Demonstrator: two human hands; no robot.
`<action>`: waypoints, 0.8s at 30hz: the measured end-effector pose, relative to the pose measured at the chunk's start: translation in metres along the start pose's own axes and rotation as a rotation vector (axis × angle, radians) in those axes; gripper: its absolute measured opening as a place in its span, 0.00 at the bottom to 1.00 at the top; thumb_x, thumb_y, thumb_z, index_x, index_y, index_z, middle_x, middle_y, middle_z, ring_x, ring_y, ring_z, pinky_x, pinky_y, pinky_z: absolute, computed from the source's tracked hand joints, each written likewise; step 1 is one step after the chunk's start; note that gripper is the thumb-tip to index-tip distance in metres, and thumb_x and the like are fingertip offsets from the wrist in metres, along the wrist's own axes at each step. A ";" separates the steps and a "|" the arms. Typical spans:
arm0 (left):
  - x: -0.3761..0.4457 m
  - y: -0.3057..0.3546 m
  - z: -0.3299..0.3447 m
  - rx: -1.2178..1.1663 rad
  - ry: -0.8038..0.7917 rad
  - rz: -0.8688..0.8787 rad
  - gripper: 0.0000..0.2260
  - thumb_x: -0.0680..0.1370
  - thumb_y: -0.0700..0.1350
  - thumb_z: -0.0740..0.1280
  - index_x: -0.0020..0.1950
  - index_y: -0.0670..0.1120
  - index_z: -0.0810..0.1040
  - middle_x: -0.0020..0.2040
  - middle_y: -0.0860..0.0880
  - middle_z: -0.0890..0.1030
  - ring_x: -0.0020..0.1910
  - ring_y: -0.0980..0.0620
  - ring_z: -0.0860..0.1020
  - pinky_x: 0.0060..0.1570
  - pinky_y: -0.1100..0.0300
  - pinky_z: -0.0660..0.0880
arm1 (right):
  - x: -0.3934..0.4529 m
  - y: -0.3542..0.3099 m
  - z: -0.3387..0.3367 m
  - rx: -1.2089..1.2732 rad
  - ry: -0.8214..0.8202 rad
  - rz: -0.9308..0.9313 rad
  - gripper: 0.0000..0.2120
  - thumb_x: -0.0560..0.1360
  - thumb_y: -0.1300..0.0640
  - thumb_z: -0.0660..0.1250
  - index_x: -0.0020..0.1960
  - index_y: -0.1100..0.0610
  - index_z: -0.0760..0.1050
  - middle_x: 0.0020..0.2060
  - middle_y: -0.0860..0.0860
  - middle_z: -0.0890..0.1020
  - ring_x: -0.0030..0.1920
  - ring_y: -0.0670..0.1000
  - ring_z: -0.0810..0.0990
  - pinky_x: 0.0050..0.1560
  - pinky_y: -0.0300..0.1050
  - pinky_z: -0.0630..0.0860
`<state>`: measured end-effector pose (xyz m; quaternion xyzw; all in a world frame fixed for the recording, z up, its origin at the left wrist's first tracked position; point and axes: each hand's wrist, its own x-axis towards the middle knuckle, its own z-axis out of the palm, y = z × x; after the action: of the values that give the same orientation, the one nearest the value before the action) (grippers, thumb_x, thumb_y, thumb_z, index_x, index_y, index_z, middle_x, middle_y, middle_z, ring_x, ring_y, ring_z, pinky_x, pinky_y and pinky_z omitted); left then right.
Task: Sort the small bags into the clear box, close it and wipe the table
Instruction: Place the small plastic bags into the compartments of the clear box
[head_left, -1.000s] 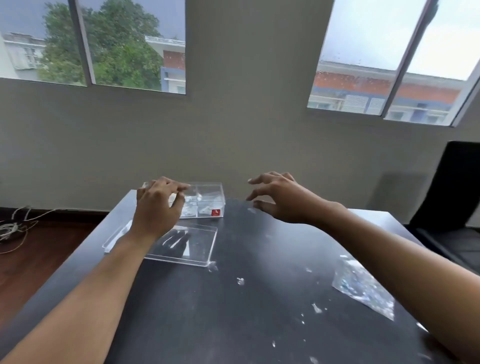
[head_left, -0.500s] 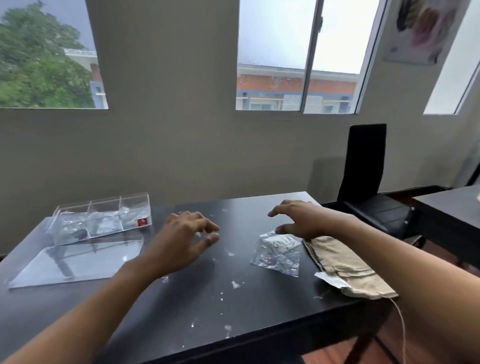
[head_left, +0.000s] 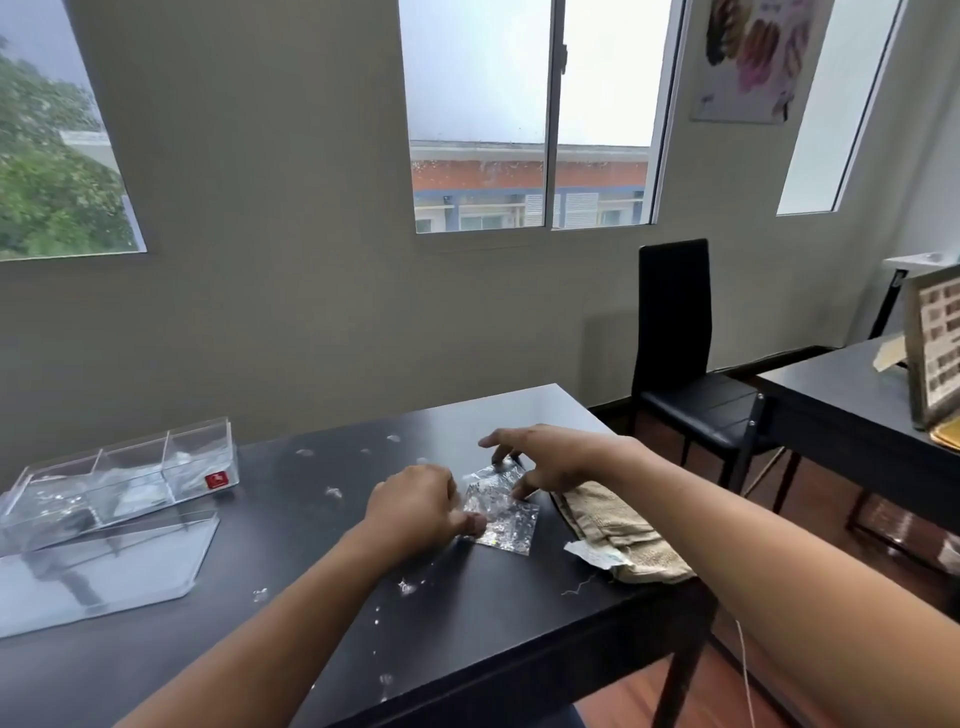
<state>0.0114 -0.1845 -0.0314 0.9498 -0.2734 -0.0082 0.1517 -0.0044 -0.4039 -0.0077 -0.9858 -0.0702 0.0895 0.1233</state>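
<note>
A small clear bag (head_left: 506, 517) with glittery contents lies on the black table (head_left: 322, 545) near its right end. My left hand (head_left: 415, 506) pinches the bag's near left edge with thumb and fingers. My right hand (head_left: 545, 460) rests its fingertips on the bag's far edge, fingers spread. The clear box (head_left: 119, 480) with three compartments stands open at the far left, small bags inside. Its flat clear lid (head_left: 98, 569) lies on the table in front of it.
A folded beige cloth (head_left: 618, 535) with a white tag lies at the table's right edge, just right of the bag. Small shiny scraps (head_left: 408, 587) dot the tabletop. A black chair (head_left: 691, 374) and a second dark table (head_left: 852, 410) stand to the right.
My view swung right from the box to the table's right end. Both hands moved from the box to the glittery bag; the left hand now pinches it and the right touches it.
</note>
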 end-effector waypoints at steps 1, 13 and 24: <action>0.001 0.000 0.000 -0.006 -0.013 -0.003 0.20 0.71 0.65 0.74 0.45 0.49 0.79 0.47 0.52 0.83 0.53 0.47 0.81 0.51 0.54 0.75 | 0.002 0.000 -0.002 0.024 -0.003 -0.001 0.41 0.72 0.56 0.79 0.79 0.50 0.62 0.66 0.46 0.79 0.66 0.53 0.76 0.68 0.50 0.71; -0.011 -0.015 -0.006 -0.148 0.300 -0.010 0.08 0.72 0.54 0.73 0.41 0.56 0.75 0.40 0.56 0.84 0.47 0.53 0.84 0.55 0.53 0.76 | 0.014 -0.003 0.002 -0.013 0.181 0.044 0.14 0.67 0.50 0.82 0.48 0.51 0.82 0.36 0.43 0.78 0.42 0.49 0.75 0.43 0.44 0.71; -0.031 -0.045 -0.025 -0.297 0.545 0.062 0.08 0.79 0.44 0.70 0.55 0.56 0.79 0.44 0.60 0.84 0.40 0.61 0.81 0.43 0.58 0.77 | 0.028 -0.035 -0.011 -0.105 0.245 0.068 0.06 0.75 0.56 0.75 0.45 0.52 0.78 0.39 0.44 0.78 0.45 0.51 0.77 0.45 0.48 0.76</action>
<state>0.0106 -0.1252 -0.0225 0.8757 -0.2474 0.2117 0.3565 0.0215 -0.3687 0.0074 -0.9963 -0.0258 -0.0314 0.0763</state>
